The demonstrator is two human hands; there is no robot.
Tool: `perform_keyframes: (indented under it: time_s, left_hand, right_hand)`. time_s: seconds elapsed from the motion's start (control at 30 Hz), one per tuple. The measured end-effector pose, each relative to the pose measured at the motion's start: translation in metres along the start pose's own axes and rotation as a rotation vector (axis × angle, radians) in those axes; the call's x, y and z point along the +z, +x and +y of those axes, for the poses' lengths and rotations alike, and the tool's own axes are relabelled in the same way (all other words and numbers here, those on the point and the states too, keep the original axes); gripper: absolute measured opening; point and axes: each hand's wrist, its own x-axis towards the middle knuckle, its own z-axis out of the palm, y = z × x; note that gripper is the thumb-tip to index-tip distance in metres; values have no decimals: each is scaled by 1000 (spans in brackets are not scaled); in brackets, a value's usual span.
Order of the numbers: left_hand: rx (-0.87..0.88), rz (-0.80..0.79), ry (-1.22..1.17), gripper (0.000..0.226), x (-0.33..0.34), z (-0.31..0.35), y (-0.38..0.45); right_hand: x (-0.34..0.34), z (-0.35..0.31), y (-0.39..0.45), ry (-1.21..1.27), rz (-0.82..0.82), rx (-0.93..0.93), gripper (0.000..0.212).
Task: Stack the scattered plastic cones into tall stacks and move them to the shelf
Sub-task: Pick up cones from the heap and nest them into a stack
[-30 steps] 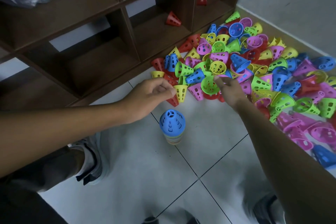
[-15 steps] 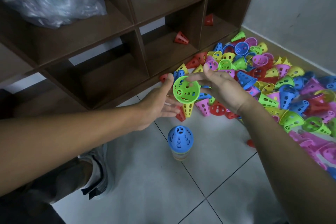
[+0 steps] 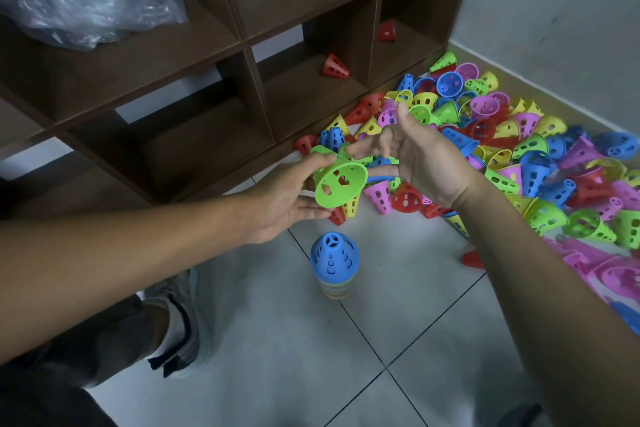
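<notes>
Cones [image 3: 519,156] mostly lie scattered on the floor; one short stack [image 3: 334,263] stands below my left hand [image 3: 284,198], which holds a green cone [image 3: 341,184]; right hand [image 3: 422,156] hovers slack, shelf [image 3: 311,97] nearly bare

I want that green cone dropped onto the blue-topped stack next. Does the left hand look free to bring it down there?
Probably yes. The left hand holds the green cone just above the stack, with bare floor around it; the right hand sits off to the side, not between them.

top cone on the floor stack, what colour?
Blue, perforated with holes, capping the stack on the floor tile; seen in the head view.
</notes>
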Motion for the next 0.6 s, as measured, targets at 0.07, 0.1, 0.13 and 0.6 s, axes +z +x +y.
perform_keyframes:
  time_s: [0.07,0.1,0.13,0.6]
  left_hand:
    - [21,-12,35,29,0,-1,0]
    - [39,-21,60,27,-1,-1,0]
    - [60,-34,90,26,-2,-1,0]
    - [365,-228,565,36,-9,-26,-19]
  right_hand:
    - [-9,6,-1,-20,64,3,61]
    - [-17,12,-2,-42,114,14,61]
    - [-25,18,-5,-69,177,35,61]
    - [-124,201,-75,-995,627,595,43]
